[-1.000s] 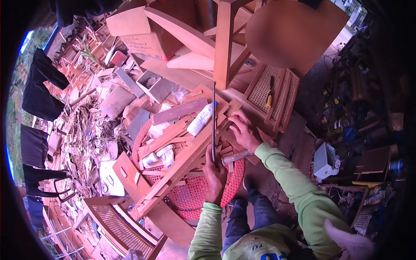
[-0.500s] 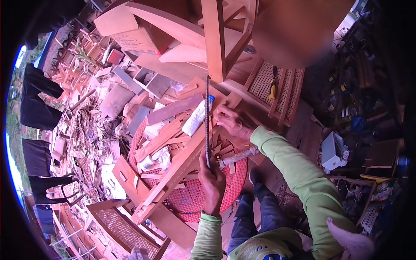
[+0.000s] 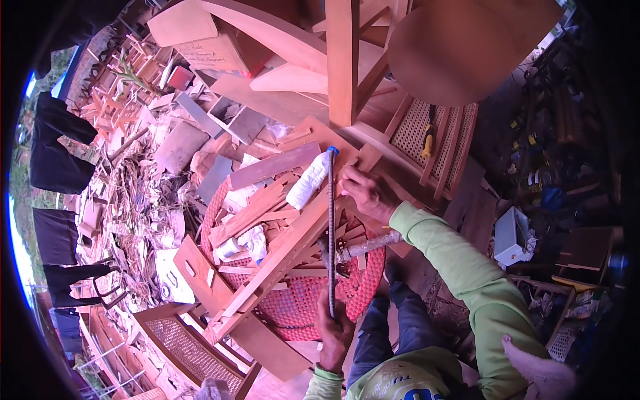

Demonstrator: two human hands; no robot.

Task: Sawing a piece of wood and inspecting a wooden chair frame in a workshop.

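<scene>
Left hand (image 3: 335, 328) has its fingers clamped on the near end of a long thin metal rod (image 3: 331, 227); the rod runs away from the person, its far end by the blue cap of a white plastic bottle (image 3: 309, 180). Right hand (image 3: 370, 193) sits near the rod's far end, fingers curled together and pressing down on a long wooden slat (image 3: 283, 250); whether they pinch anything small cannot be told. The slat lies diagonally over a red woven seat panel (image 3: 303, 303), among a heap of loose wooden offcuts (image 3: 267, 200). A hammer (image 3: 360, 248) rests just right of the rod, not held, its head close to the rod's middle. Judgement on progress: the rod appears laid along the slat as a straightedge or gauge, so the work looks to be at a lining-up stage; no fresh cut, mark or fastening shows on the slat. Behind: pale wooden chair frames (image 3: 340, 60) and a caned frame (image 3: 427, 133) with a yellow-handled tool (image 3: 429, 140) lying on it.
</scene>
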